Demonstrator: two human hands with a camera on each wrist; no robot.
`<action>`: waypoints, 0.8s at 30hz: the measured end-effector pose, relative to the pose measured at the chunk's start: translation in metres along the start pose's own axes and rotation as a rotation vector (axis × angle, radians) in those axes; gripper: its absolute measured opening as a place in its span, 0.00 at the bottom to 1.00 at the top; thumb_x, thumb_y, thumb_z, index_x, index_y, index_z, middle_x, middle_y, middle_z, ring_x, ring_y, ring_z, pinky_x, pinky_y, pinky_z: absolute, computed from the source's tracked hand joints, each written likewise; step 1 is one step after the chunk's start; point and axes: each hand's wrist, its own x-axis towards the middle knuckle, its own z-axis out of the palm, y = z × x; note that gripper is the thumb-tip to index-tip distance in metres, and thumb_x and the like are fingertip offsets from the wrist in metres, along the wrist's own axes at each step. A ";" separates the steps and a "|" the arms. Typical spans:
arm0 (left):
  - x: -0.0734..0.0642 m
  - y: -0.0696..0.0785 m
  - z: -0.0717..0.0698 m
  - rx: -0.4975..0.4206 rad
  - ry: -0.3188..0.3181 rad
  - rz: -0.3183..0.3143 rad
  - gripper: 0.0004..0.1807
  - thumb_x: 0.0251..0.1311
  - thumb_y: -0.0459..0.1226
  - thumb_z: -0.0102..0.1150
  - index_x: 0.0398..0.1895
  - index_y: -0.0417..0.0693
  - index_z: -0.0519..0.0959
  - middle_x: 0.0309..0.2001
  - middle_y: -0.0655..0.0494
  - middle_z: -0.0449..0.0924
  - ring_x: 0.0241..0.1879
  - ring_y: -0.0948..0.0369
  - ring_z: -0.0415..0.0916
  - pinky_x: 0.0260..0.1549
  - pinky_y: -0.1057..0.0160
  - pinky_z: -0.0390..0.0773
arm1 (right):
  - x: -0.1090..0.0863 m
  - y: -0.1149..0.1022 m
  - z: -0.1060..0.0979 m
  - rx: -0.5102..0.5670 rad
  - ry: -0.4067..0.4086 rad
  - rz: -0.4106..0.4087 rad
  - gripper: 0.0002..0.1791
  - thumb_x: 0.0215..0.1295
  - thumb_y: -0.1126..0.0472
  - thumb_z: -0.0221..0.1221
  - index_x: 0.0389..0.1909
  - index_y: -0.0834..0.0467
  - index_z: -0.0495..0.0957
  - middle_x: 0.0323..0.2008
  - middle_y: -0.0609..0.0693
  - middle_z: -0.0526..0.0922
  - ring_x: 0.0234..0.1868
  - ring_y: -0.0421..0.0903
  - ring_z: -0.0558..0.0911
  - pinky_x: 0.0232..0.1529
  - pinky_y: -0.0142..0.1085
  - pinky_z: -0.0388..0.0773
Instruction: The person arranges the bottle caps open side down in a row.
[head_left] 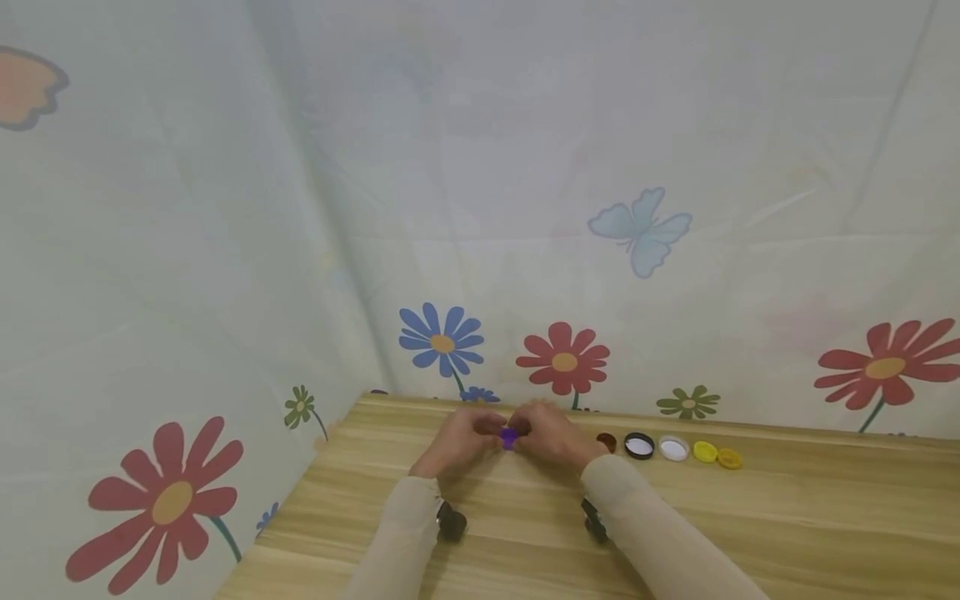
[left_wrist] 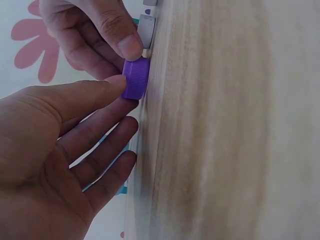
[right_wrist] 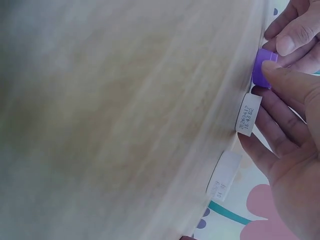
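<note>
One purple cap (head_left: pixel 509 439), pinched by left hand (head_left: pixel 459 440) and right hand (head_left: pixel 557 436); at least five more caps (head_left: pixel 673 448), apparently

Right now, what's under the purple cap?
Wood-patterned table shows beside the purple cap, which the left hand and right hand hold. The spot right beneath it is covered, so I can't tell.

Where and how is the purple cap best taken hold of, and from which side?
Pinch the purple cap by its ridged side wall, from left and right: the ridges should resist slipping, and its underside, close to the table, looks hard to reach.
</note>
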 end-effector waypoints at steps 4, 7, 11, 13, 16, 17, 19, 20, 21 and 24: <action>-0.001 0.002 0.000 -0.001 0.009 0.006 0.16 0.61 0.25 0.71 0.52 0.36 0.87 0.46 0.46 0.90 0.48 0.52 0.88 0.56 0.50 0.82 | -0.001 -0.001 0.000 0.005 0.008 -0.021 0.14 0.65 0.68 0.72 0.50 0.63 0.87 0.43 0.54 0.88 0.49 0.52 0.83 0.58 0.50 0.79; -0.002 0.004 -0.001 0.005 0.014 0.015 0.16 0.61 0.24 0.71 0.53 0.36 0.86 0.46 0.46 0.90 0.47 0.53 0.88 0.54 0.52 0.83 | -0.002 -0.002 0.000 0.011 0.021 -0.029 0.14 0.64 0.68 0.73 0.50 0.64 0.86 0.45 0.56 0.89 0.50 0.54 0.85 0.58 0.51 0.80; -0.003 0.007 -0.003 0.005 0.021 0.042 0.17 0.62 0.22 0.69 0.55 0.33 0.84 0.46 0.45 0.90 0.46 0.51 0.89 0.49 0.55 0.85 | -0.002 -0.004 0.000 0.023 0.045 -0.031 0.14 0.63 0.68 0.73 0.49 0.64 0.86 0.45 0.57 0.89 0.51 0.56 0.86 0.58 0.52 0.81; -0.003 0.008 -0.003 -0.013 0.025 0.051 0.18 0.62 0.21 0.68 0.56 0.31 0.83 0.46 0.42 0.89 0.46 0.48 0.88 0.47 0.56 0.86 | -0.002 -0.004 0.000 0.030 0.052 -0.021 0.13 0.64 0.68 0.73 0.49 0.64 0.86 0.46 0.57 0.89 0.52 0.56 0.86 0.58 0.51 0.81; -0.003 0.009 -0.004 -0.047 0.030 0.049 0.18 0.62 0.20 0.67 0.55 0.30 0.82 0.47 0.40 0.89 0.47 0.46 0.88 0.46 0.56 0.87 | -0.003 -0.004 0.000 0.040 0.054 -0.005 0.13 0.66 0.67 0.72 0.50 0.63 0.87 0.46 0.56 0.89 0.52 0.55 0.86 0.58 0.51 0.81; -0.003 0.009 -0.004 -0.061 0.030 0.046 0.17 0.62 0.20 0.67 0.55 0.30 0.82 0.47 0.40 0.89 0.47 0.45 0.88 0.45 0.56 0.87 | -0.003 -0.005 0.000 0.044 0.053 0.002 0.12 0.67 0.67 0.72 0.50 0.63 0.87 0.46 0.55 0.89 0.52 0.55 0.86 0.58 0.50 0.81; -0.003 0.010 -0.004 -0.076 0.031 0.038 0.17 0.61 0.19 0.66 0.54 0.30 0.83 0.47 0.39 0.89 0.47 0.45 0.88 0.45 0.57 0.87 | -0.003 -0.005 0.000 0.055 0.052 0.008 0.12 0.67 0.67 0.71 0.50 0.62 0.87 0.46 0.54 0.89 0.52 0.54 0.86 0.58 0.50 0.81; -0.003 0.010 -0.004 -0.077 0.031 0.037 0.16 0.61 0.19 0.66 0.53 0.30 0.83 0.47 0.40 0.89 0.47 0.45 0.88 0.45 0.57 0.87 | -0.004 -0.005 0.000 0.061 0.054 0.011 0.12 0.67 0.67 0.71 0.50 0.62 0.87 0.46 0.54 0.89 0.51 0.53 0.86 0.58 0.50 0.81; -0.003 0.010 -0.004 -0.076 0.032 0.035 0.16 0.61 0.19 0.67 0.52 0.31 0.84 0.47 0.40 0.89 0.47 0.46 0.88 0.44 0.58 0.87 | -0.004 -0.004 0.000 0.065 0.056 0.012 0.12 0.68 0.66 0.71 0.50 0.61 0.87 0.46 0.53 0.89 0.51 0.53 0.86 0.58 0.49 0.82; -0.004 0.011 -0.004 -0.057 0.035 0.031 0.15 0.60 0.19 0.67 0.50 0.33 0.85 0.47 0.42 0.88 0.46 0.48 0.88 0.44 0.59 0.87 | -0.005 -0.004 -0.001 0.076 0.065 0.017 0.11 0.68 0.66 0.71 0.50 0.60 0.87 0.46 0.52 0.89 0.51 0.53 0.86 0.58 0.49 0.81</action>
